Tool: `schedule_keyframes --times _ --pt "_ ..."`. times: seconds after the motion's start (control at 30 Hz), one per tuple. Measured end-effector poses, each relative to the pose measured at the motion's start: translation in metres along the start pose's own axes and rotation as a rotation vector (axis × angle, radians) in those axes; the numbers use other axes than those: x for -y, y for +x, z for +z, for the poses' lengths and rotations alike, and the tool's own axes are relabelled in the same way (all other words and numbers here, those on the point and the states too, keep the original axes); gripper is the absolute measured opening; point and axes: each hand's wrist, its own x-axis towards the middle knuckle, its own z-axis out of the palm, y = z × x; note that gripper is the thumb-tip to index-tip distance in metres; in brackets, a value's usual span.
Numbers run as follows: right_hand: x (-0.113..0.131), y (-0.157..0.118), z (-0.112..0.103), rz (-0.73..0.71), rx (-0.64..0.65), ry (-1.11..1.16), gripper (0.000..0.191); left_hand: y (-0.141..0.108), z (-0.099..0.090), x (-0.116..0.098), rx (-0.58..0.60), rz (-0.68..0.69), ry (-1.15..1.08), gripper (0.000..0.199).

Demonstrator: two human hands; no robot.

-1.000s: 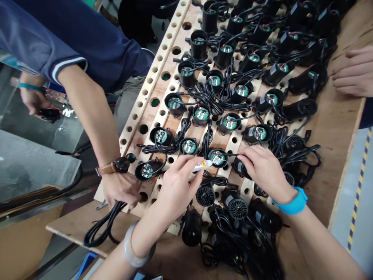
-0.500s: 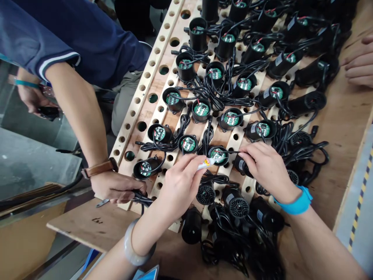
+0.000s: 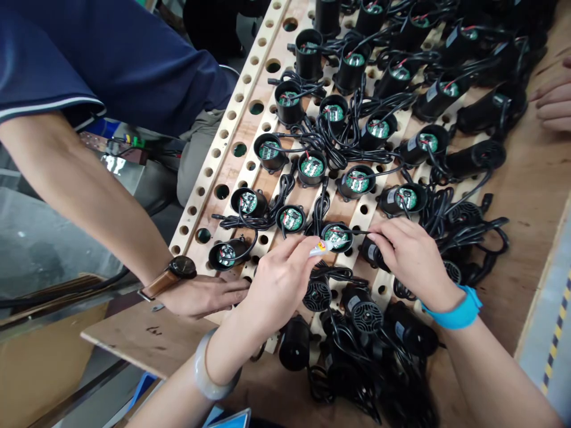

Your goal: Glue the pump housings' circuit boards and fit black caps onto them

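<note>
My left hand (image 3: 285, 279) is closed round a small white glue tube (image 3: 319, 248) with a red and yellow label. The tube's nozzle points at the green circuit board (image 3: 338, 238) inside an open black cylindrical housing (image 3: 324, 228). Between thumb and fingers, my right hand (image 3: 408, 255) pinches the black cable (image 3: 362, 232) that runs out of this same housing. A black housing lying on its side (image 3: 372, 252) is just below the cable. Whether the nozzle touches the board I cannot tell.
Several similar black housings (image 3: 312, 168) with boards and coiled cables stand on a wooden board with drilled strips (image 3: 191, 211). Grille-ended housings (image 3: 366, 314) lie at the near side. A co-worker's hand (image 3: 203, 295) rests at the left; another person's hand (image 3: 555, 101) is at the right.
The co-worker's left-side hand has let go of the cables and lies flatter, reaching farther right. My two hands keep their holds; the view has shifted slightly.
</note>
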Motion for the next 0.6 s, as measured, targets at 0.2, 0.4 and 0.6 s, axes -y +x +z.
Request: schedule_keyframes --times 0.2,0.4,0.6 --pt "0.0002 0.0003 -0.0004 -0.003 -0.001 0.003 0.019 0.0008 0.0002 0.0004 0.007 -0.012 -0.012 0.021" --pt "0.0000 0.0006 -0.0009 -0.006 0.007 0.003 0.018 0.0022 0.0009 0.0000 0.003 -0.009 0.008 0.019" --pt "0.0008 0.0009 -0.0013 -0.008 0.000 0.000 0.018 0.0007 -0.0018 -0.0001 0.013 -0.012 -0.003 0.019"
